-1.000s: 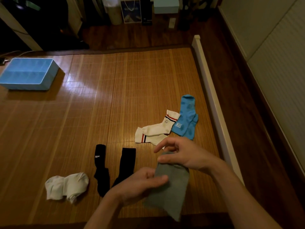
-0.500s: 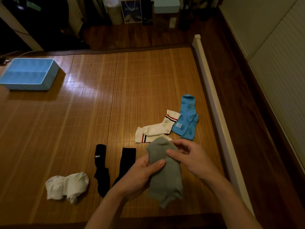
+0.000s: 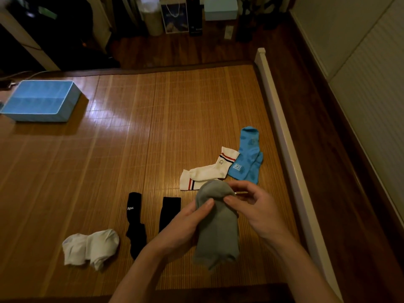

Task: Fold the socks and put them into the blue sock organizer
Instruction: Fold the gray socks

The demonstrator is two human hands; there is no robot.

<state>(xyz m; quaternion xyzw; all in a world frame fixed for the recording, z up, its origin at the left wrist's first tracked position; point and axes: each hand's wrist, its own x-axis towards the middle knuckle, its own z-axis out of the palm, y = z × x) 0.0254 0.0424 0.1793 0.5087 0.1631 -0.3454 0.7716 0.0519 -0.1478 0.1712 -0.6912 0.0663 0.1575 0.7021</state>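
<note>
A grey sock bundle [image 3: 216, 232] is held above the bamboo mat [image 3: 153, 132] near its front edge. My left hand [image 3: 183, 224] grips its left side, thumb on top. My right hand [image 3: 255, 208] pinches the rounded upper end from the right. Just beyond lie white socks with red and blue stripes [image 3: 207, 171] and a pair of light blue socks [image 3: 248, 156]. Two black socks [image 3: 135, 224] lie to the left, one partly behind my left hand. A plain white sock bundle [image 3: 91, 248] sits at the front left. The blue sock organizer [image 3: 41, 100] stands far left at the back.
A white rail [image 3: 284, 145] runs along the mat's right edge, with dark wood floor and a pale wall beyond. Bags, a bin and boxes [image 3: 177, 16] stand on the floor past the mat's far edge. A dark doorway is at the back left.
The grey sock has gone from hanging flat to a rounded bundle. My right hand moved from its top down to its right side, and my left hand slid up along its left.
</note>
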